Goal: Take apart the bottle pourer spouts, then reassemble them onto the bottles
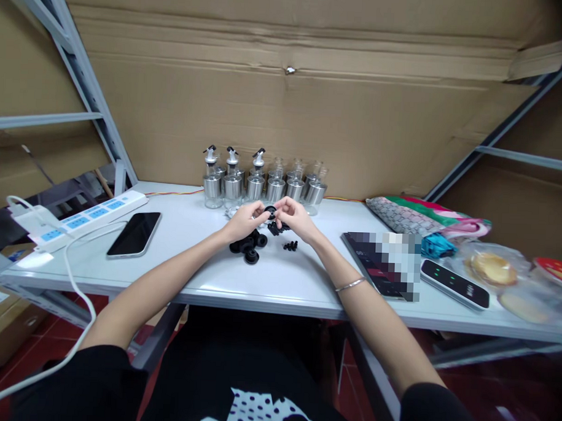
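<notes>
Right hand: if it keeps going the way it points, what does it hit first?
The right hand points left, holding a black cap with the left hand. Going on, it would likely meet the left hand's fingers first.

small black part (270, 212) largely hidden between the fingers (261, 215) of both hands, its shape too small to tell, flat item (390, 263) on the surface blurred out, red-rimmed object (555, 270) cut off at right edge
</notes>
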`<state>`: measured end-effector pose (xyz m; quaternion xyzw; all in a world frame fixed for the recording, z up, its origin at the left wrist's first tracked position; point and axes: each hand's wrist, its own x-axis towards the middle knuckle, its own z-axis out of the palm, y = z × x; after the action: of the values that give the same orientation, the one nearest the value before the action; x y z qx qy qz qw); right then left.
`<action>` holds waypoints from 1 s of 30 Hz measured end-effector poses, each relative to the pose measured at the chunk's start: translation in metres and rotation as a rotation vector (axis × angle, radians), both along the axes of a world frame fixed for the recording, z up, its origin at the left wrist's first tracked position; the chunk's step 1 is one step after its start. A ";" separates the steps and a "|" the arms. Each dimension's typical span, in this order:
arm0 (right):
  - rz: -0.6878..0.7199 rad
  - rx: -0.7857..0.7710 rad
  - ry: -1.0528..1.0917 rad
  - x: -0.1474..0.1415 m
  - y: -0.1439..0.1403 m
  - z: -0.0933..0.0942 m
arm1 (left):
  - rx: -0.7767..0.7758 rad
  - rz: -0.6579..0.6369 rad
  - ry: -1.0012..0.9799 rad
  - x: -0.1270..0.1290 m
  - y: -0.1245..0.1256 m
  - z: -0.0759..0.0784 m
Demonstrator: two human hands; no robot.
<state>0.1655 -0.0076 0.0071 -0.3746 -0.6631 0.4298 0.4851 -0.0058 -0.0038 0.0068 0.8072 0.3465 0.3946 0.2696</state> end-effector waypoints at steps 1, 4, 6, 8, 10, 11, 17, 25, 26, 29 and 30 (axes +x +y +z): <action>0.009 -0.002 0.007 0.000 0.000 0.000 | 0.003 0.012 -0.006 0.000 0.000 0.000; 0.020 -0.011 -0.011 -0.001 -0.003 0.002 | 0.008 0.034 -0.011 -0.001 0.000 0.000; 0.025 -0.002 -0.021 -0.001 -0.004 0.002 | 0.009 0.030 -0.005 -0.001 0.000 0.000; 0.027 0.009 -0.012 -0.001 -0.004 0.002 | 0.008 0.020 0.004 -0.001 0.000 0.000; 0.024 0.009 -0.006 -0.001 -0.004 0.002 | 0.017 0.009 0.019 -0.001 0.000 -0.001; 0.022 0.008 -0.007 -0.001 -0.004 0.002 | 0.028 0.007 0.029 0.000 0.001 -0.001; 0.035 0.024 -0.002 0.000 -0.001 0.000 | 0.136 0.013 0.109 -0.002 0.005 -0.006; 0.051 -0.010 0.131 0.002 0.000 0.001 | 0.247 -0.018 0.097 -0.007 0.006 -0.006; 0.051 -0.010 0.154 0.002 0.000 0.001 | 0.273 -0.023 0.070 -0.007 0.007 -0.006; 0.042 0.002 0.193 0.002 0.001 0.001 | 0.364 -0.026 0.024 -0.008 0.010 -0.007; 0.040 0.004 0.194 0.002 0.001 0.001 | 0.396 -0.028 0.026 -0.009 0.011 -0.008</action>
<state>0.1676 -0.0064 0.0078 -0.3168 -0.6214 0.4722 0.5390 -0.0144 0.0069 -0.0011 0.8542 0.2542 0.4408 0.1067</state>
